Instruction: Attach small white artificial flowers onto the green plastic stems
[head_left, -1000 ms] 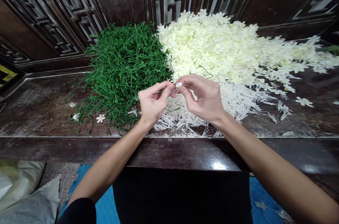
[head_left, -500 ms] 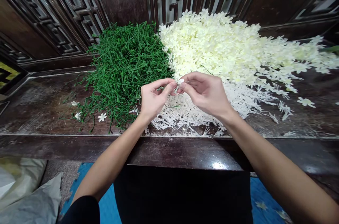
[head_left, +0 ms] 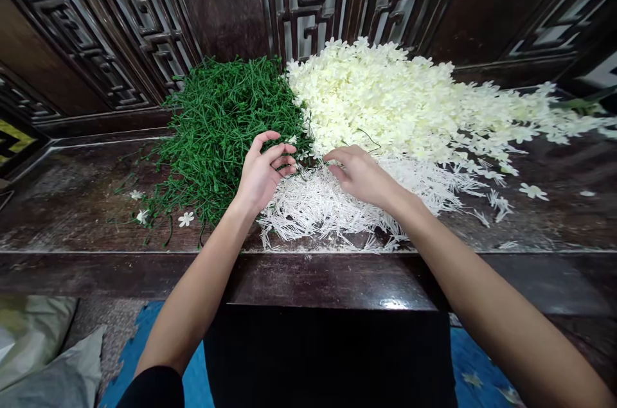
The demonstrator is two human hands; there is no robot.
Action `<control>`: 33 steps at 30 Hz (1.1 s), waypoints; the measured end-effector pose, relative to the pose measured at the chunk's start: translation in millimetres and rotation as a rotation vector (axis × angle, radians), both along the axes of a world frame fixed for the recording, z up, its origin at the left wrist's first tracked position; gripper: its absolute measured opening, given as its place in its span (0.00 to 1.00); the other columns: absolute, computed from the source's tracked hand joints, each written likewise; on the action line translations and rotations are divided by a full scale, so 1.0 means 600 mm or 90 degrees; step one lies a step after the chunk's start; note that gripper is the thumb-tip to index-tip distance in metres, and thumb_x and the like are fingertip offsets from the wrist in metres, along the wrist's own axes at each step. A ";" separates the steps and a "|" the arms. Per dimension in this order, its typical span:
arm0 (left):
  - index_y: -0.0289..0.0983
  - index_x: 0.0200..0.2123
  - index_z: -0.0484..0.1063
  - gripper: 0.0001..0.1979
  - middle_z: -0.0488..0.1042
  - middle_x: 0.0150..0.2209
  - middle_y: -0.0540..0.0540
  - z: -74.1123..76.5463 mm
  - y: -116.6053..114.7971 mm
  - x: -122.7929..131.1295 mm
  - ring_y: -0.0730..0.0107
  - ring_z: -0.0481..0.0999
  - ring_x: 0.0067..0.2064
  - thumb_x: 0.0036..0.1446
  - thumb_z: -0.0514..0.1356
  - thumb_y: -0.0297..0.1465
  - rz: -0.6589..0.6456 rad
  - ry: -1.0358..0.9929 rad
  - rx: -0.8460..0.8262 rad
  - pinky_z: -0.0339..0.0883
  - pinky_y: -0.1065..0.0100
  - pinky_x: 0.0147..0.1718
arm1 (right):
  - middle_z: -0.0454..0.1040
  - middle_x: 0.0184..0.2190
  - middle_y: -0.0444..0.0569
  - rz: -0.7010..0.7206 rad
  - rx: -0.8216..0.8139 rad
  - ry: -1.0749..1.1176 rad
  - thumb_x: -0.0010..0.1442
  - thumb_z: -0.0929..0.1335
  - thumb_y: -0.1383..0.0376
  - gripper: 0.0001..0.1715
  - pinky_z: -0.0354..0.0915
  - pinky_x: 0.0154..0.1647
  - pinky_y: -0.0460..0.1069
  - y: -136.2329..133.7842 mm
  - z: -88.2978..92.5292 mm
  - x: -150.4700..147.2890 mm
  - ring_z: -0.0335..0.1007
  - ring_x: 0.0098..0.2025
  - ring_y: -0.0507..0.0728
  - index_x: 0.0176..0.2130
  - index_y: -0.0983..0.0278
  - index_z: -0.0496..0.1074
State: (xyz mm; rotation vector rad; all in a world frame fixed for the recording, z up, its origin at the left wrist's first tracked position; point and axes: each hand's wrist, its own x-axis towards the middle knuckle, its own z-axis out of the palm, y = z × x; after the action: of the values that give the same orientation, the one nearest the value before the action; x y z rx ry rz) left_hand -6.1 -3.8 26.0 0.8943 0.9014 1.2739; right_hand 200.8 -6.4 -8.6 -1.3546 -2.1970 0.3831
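My left hand [head_left: 261,175] hovers at the right edge of a heap of green plastic stems [head_left: 219,119]. Its fingers are curled and apart, and I see nothing in them. My right hand [head_left: 360,175] reaches down where a big pile of cream artificial flowers [head_left: 390,96] meets a spread of small white plastic pieces [head_left: 313,209]. Its fingertips are pressed together at the pile, and what they pinch is too small to make out. The two hands are a short gap apart.
Everything lies on a dark wooden table [head_left: 96,263] set against a carved wooden panel [head_left: 308,3]. Loose flowers lie at the left [head_left: 184,220] and right [head_left: 533,190]. Grey cushions [head_left: 43,356] and a blue mat [head_left: 193,369] are on the floor below.
The hands were pinched together on a small white flower above the piles. They have since parted and dropped to the piles, the left hand opening by the green stems.
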 end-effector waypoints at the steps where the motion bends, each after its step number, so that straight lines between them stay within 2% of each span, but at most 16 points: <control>1: 0.39 0.37 0.66 0.07 0.74 0.30 0.50 0.000 0.002 -0.001 0.76 0.72 0.27 0.58 0.55 0.22 -0.006 0.001 0.002 0.69 0.71 0.28 | 0.76 0.50 0.60 0.011 0.002 -0.027 0.65 0.61 0.67 0.20 0.65 0.56 0.71 0.000 -0.004 -0.001 0.69 0.54 0.70 0.52 0.68 0.75; 5: 0.36 0.39 0.74 0.08 0.76 0.38 0.45 -0.002 0.003 -0.004 0.75 0.73 0.33 0.56 0.58 0.25 -0.027 0.085 0.108 0.71 0.71 0.32 | 0.78 0.47 0.61 0.010 -0.028 -0.057 0.64 0.61 0.68 0.21 0.67 0.54 0.69 -0.002 -0.005 -0.005 0.71 0.52 0.69 0.51 0.70 0.76; 10: 0.38 0.50 0.72 0.24 0.75 0.46 0.45 -0.002 -0.004 -0.005 0.73 0.73 0.38 0.47 0.66 0.26 -0.040 0.250 0.308 0.71 0.70 0.38 | 0.80 0.42 0.59 -0.029 0.005 -0.006 0.61 0.62 0.72 0.19 0.72 0.49 0.64 -0.001 0.004 -0.003 0.77 0.44 0.63 0.45 0.70 0.79; 12: 0.38 0.51 0.71 0.24 0.75 0.45 0.44 0.000 -0.008 -0.003 0.73 0.73 0.38 0.48 0.66 0.27 -0.050 0.303 0.332 0.71 0.70 0.38 | 0.80 0.41 0.58 -0.042 0.015 0.005 0.61 0.62 0.72 0.20 0.72 0.47 0.64 0.000 0.006 0.000 0.77 0.42 0.63 0.46 0.68 0.79; 15: 0.37 0.46 0.73 0.17 0.76 0.37 0.45 0.005 -0.013 0.000 0.73 0.72 0.33 0.51 0.64 0.29 -0.029 0.387 0.312 0.70 0.70 0.32 | 0.80 0.41 0.58 -0.061 0.022 0.018 0.61 0.62 0.72 0.20 0.72 0.46 0.65 0.001 0.011 0.006 0.76 0.42 0.63 0.49 0.68 0.77; 19: 0.36 0.43 0.74 0.12 0.72 0.22 0.50 0.004 -0.015 -0.005 0.72 0.69 0.24 0.60 0.59 0.36 0.062 0.579 0.272 0.66 0.67 0.28 | 0.80 0.40 0.57 -0.108 -0.055 0.085 0.58 0.67 0.71 0.21 0.74 0.46 0.63 0.001 0.024 0.013 0.76 0.41 0.63 0.51 0.68 0.76; 21: 0.36 0.42 0.75 0.13 0.70 0.20 0.51 -0.001 -0.011 -0.012 0.69 0.68 0.25 0.61 0.58 0.38 0.128 0.730 0.302 0.65 0.63 0.31 | 0.80 0.40 0.57 -0.115 -0.100 0.106 0.56 0.70 0.70 0.19 0.75 0.46 0.63 0.001 0.031 0.015 0.77 0.41 0.62 0.49 0.68 0.78; 24: 0.36 0.38 0.76 0.09 0.75 0.30 0.44 -0.011 -0.003 -0.019 0.60 0.71 0.37 0.59 0.61 0.35 0.251 0.911 0.415 0.65 0.59 0.38 | 0.80 0.40 0.57 -0.115 -0.126 0.131 0.54 0.72 0.68 0.16 0.75 0.46 0.62 -0.001 0.040 0.016 0.77 0.40 0.62 0.44 0.67 0.80; 26: 0.36 0.38 0.76 0.06 0.75 0.39 0.41 -0.017 0.000 -0.019 0.56 0.69 0.44 0.59 0.61 0.31 0.304 0.956 0.512 0.65 0.57 0.41 | 0.81 0.39 0.56 -0.118 -0.118 0.151 0.54 0.72 0.67 0.14 0.75 0.46 0.62 -0.003 0.044 0.015 0.77 0.40 0.61 0.42 0.66 0.80; 27: 0.35 0.40 0.75 0.06 0.74 0.41 0.40 -0.020 0.000 -0.017 0.57 0.69 0.46 0.60 0.60 0.30 0.284 0.960 0.561 0.66 0.58 0.42 | 0.81 0.39 0.56 -0.118 -0.110 0.159 0.55 0.72 0.66 0.13 0.75 0.45 0.62 -0.004 0.046 0.014 0.77 0.39 0.61 0.42 0.66 0.81; 28: 0.35 0.42 0.75 0.08 0.75 0.41 0.41 -0.023 -0.001 -0.015 0.58 0.69 0.45 0.62 0.57 0.28 0.227 0.957 0.607 0.66 0.59 0.43 | 0.81 0.38 0.55 -0.117 -0.102 0.164 0.55 0.72 0.65 0.13 0.75 0.45 0.61 -0.005 0.047 0.014 0.77 0.39 0.61 0.42 0.66 0.80; 30: 0.34 0.46 0.73 0.13 0.76 0.41 0.42 -0.029 -0.004 -0.009 0.61 0.70 0.45 0.63 0.53 0.22 0.062 0.950 0.662 0.67 0.61 0.43 | 0.80 0.37 0.55 -0.117 -0.098 0.162 0.56 0.72 0.65 0.15 0.76 0.43 0.60 -0.007 0.049 0.015 0.76 0.37 0.60 0.44 0.66 0.79; 32: 0.35 0.52 0.71 0.20 0.76 0.47 0.41 -0.037 -0.008 -0.004 0.60 0.70 0.46 0.61 0.49 0.17 -0.057 0.973 0.643 0.68 0.60 0.44 | 0.80 0.35 0.54 -0.126 -0.097 0.135 0.57 0.71 0.66 0.19 0.75 0.42 0.60 -0.006 0.048 0.019 0.76 0.36 0.60 0.49 0.67 0.77; 33: 0.36 0.54 0.70 0.23 0.76 0.49 0.41 -0.041 -0.009 -0.002 0.59 0.71 0.46 0.59 0.48 0.15 -0.081 0.993 0.613 0.67 0.57 0.45 | 0.79 0.35 0.54 -0.135 -0.084 0.109 0.57 0.70 0.67 0.20 0.74 0.43 0.62 -0.005 0.046 0.022 0.76 0.36 0.61 0.51 0.66 0.76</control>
State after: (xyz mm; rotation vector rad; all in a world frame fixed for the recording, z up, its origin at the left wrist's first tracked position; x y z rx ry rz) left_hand -7.6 -9.3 1.7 2.8335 1.2900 0.6455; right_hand 213.9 -9.7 19.1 -1.5477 -1.8966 0.5500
